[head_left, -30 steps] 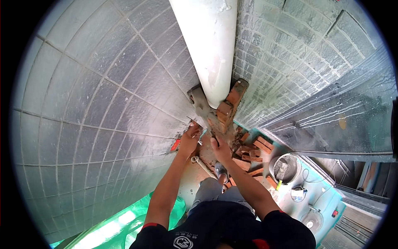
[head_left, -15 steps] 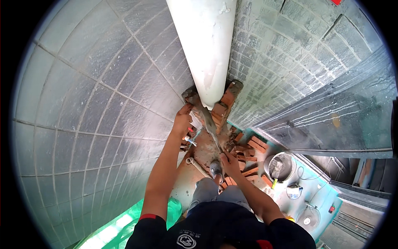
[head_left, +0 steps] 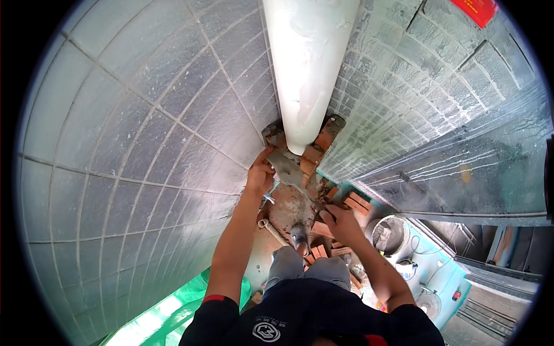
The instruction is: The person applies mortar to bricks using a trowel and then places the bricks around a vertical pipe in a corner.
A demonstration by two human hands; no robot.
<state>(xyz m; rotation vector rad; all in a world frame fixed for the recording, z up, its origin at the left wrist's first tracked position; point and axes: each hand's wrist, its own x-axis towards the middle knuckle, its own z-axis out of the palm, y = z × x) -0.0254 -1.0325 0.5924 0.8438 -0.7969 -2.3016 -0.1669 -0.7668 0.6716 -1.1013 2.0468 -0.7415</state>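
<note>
A trowel (head_left: 287, 168), its broad blade smeared with grey mortar, lies across the space in front of a white pipe (head_left: 304, 86). My right hand (head_left: 340, 224) is closed round its handle. On the left, my left hand (head_left: 261, 175) has its fingers curled beside the blade's far edge, with the index fingertip reaching toward a mortar-covered brick (head_left: 275, 137) between the pipe and the tiled wall. Whatever those curled fingers hold, if anything, is hidden. Right of the pipe's foot, bricks (head_left: 328, 132) are laid in a short row against the other wall.
Loose bricks (head_left: 358, 203) and rubble lie on the floor round my feet. A bucket (head_left: 390, 235) stands at the right. A thin pipe (head_left: 272, 230) comes up near my left foot. Green sheeting (head_left: 179, 314) lies at the lower left, and tiled walls (head_left: 144, 138) close in both sides.
The trowel blade has turned from edge-on to show its broad mortar-smeared face. My left hand has come down slightly from the brick, and my right hand has shifted right. The view has shifted too.
</note>
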